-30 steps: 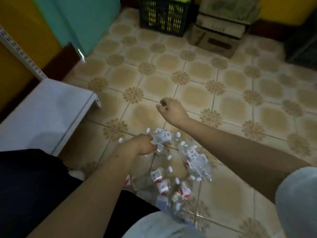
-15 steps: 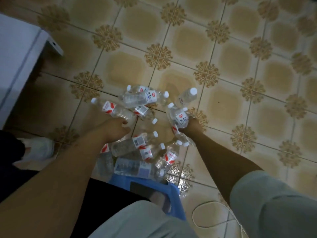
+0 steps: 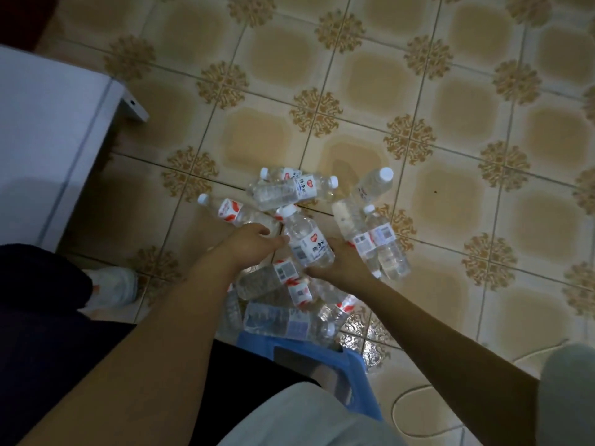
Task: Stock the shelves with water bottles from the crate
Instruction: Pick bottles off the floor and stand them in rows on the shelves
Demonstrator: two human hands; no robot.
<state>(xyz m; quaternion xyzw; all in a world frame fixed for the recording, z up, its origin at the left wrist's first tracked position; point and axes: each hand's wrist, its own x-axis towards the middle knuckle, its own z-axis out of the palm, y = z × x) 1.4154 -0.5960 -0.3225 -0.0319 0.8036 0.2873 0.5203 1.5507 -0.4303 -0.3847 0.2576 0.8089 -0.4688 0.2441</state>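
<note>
1. Head view, starting at the hands: the right hand (image 3: pixel 338 262) curls its fingers and thumb round the lower body of a clear plastic water bottle with a white cap and red-and-white label (image 3: pixel 306 239), which stands between the two hands.
2. That bottle's long axis runs away from the person — cap at the far end, base at the right palm — so it lies in line with the right forearm.
3. The left hand (image 3: pixel 249 243) reaches in from the other side, fingers stretched out and relaxed; the fingertips sit at or just beside the bottle's left flank, and whether they touch it I cannot tell.
4. Outward from the hands, the other clear water bottles (image 3: pixel 283 188) lie scattered on the patterned beige floor tiles (image 3: pixel 450 194), pointing every way, some stacked over others.
5. The white flat shelf board (image 3: pixel 48 140) lies well to the left — the left arm's side — so a lifted bottle would likely need to travel leftward, across the body.
6. No crate shows here.
</note>
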